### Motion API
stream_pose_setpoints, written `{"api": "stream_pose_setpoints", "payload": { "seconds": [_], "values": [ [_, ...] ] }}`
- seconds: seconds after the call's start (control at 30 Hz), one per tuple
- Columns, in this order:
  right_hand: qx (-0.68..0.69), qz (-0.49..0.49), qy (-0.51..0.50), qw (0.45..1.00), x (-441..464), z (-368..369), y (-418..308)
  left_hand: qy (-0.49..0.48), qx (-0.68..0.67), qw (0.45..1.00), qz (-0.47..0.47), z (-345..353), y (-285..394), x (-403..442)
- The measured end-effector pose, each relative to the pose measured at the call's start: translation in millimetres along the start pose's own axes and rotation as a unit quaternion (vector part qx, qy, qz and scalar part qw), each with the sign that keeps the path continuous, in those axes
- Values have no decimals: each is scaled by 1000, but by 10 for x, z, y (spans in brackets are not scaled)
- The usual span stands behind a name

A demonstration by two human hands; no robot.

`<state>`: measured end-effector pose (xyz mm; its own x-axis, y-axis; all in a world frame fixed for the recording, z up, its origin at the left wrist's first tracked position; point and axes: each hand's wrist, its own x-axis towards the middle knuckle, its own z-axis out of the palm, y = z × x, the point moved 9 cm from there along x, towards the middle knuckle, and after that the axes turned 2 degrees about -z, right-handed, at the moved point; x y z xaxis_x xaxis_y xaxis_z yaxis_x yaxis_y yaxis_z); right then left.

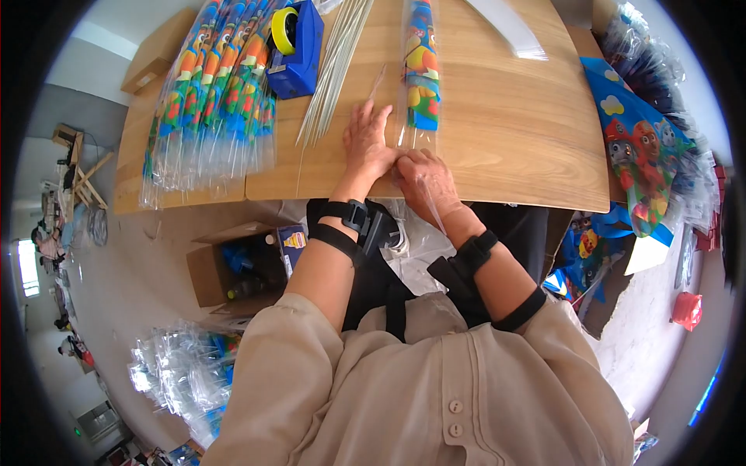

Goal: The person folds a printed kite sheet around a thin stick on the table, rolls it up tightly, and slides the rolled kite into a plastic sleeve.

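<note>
Pinching a long clear plastic sleeve
Right hand grips its near end, left hand's fingers spread; light tension seems called for.

From where I stand, a wood-grained table spreads beneath and beyond the grip. Pale floor shows to either side; far left of the grip, a small window glows white, and a grey wall rises.

Left hand splayed, right hand curled, wrists close

The right hand grips the clear sleeve around a folded colourful print.
</note>
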<state>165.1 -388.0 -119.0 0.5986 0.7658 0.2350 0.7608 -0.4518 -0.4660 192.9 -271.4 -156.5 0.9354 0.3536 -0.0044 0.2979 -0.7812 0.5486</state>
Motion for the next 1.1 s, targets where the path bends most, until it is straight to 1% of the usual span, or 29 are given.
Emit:
{"api": "stream_pose_setpoints", "payload": {
  "seconds": [0.03,0.1,0.13,0.2,0.23,0.27,0.33,0.37,0.4,0.43,0.47,0.5,0.53,0.57,0.6,0.63,0.67,0.7,0.73,0.77,0.8,0.87,0.9,0.93,0.97,1.0,1.03,1.07,1.1],
  "values": [
    [0,0,-1,1000,-15,17,11,-1,-1,1000,-1,13,-18,9],
    [-68,-76,22,995,-51,-15,-104,-11,1,1000,12,36,-24,29],
    [-70,-76,24,994,-90,-75,-83,-10,0,1000,13,6,10,24],
    [-85,-93,-56,990,-290,-157,-48,-42,34,999,-2,-7,58,-21],
    [-100,-121,-66,985,-396,-231,-60,-41,33,999,-2,-8,55,-17],
    [-102,-120,-66,985,-523,-290,-28,-43,34,998,1,1,47,-10],
    [-128,-136,-156,970,-849,-255,14,-45,32,998,7,25,64,-11],
    [-131,-135,-154,970,-982,-325,24,-45,34,998,8,19,65,-8],
    [-152,-115,-305,933,-1230,-157,110,-45,36,998,5,11,52,-25],
    [-168,-90,-448,874,-1503,-35,222,-44,35,998,6,11,27,-48],
    [-171,-86,-447,874,-1544,-93,262,-42,36,998,39,6,63,-59],
    [-127,-102,-301,940,-1382,-339,195,-38,37,996,71,-3,98,-65],
    [-78,-116,-148,979,-1287,-632,135,-37,36,996,74,-3,71,-107],
    [-36,-67,-154,985,-1181,-645,236,-38,14,987,156,-19,188,-237],
    [-35,-65,-152,986,-1101,-651,203,-40,-8,971,237,-26,304,-411],
    [-21,60,-147,987,-1023,-659,345,-63,28,967,244,-42,366,-590],
    [-5,186,-141,972,-1012,-647,498,-66,31,966,247,-96,426,-733],
    [-3,188,-139,972,-951,-589,484,-90,67,964,243,-92,478,-859],
    [-25,95,-18,995,-803,-726,328,-112,102,959,238,-69,507,-966],
    [-48,0,102,994,-738,-875,151,-102,107,960,239,-93,542,-1038],
    [-47,1,102,994,-682,-831,151,-103,107,960,238,-70,548,-1065],
    [-33,-40,64,997,-565,-693,98,-56,84,961,257,-90,575,-1102],
    [-24,-42,44,998,-524,-628,120,-57,84,961,257,-52,574,-1099],
    [-24,-42,45,998,-495,-616,148,-28,51,963,264,-85,597,-1085],
    [-7,-31,16,999,-465,-557,196,1,17,962,271,-131,606,-1076],
    [9,-20,-12,1000,-456,-497,236,1,18,962,272,-117,595,-1069],
    [9,-20,-12,1000,-477,-475,270,24,-20,966,258,-174,573,-1047],
    [17,-30,8,999,-503,-495,289,48,-58,967,245,-227,545,-1025],
    [25,-41,29,998,-526,-516,311,48,-59,966,245,-231,535,-1010]
  ]
}}
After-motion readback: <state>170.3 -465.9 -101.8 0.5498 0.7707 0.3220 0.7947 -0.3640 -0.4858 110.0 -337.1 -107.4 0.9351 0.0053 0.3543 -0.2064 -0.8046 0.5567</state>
